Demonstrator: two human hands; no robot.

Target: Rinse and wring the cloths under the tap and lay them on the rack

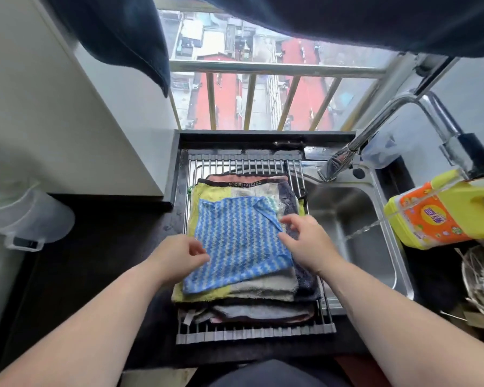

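Dark countertop (95,275) fills the near edge, w/ both forearms reaching over it to the rack (252,332). I see the left hand (179,258) at the rack's left side, fingers loosely curled, tips touching the left edge of the blue striped cloth (235,241); can't tell if it actually pinches the fabric. Right hand (308,241) is toward the rack's right side, fingers relaxed & spread, resting on the cloth's right edge, nothing gripped. Blue cloth lies flat, slightly skewed, on top of a stack of cloths (263,286) (yellow-green, white, navy, pink layers) in the middle of the rack. Rack spans the left part of the steel sink (352,216). Left of the rack: clear plastic jug (25,219). Right of the rack, a thin stream of water (363,231) drops into the basin; yellow detergent bottle (442,216) further right. Tap (375,132) arcs in by the rack's far-right corner. Beyond the rack: window railing (263,69), rooftops far below.
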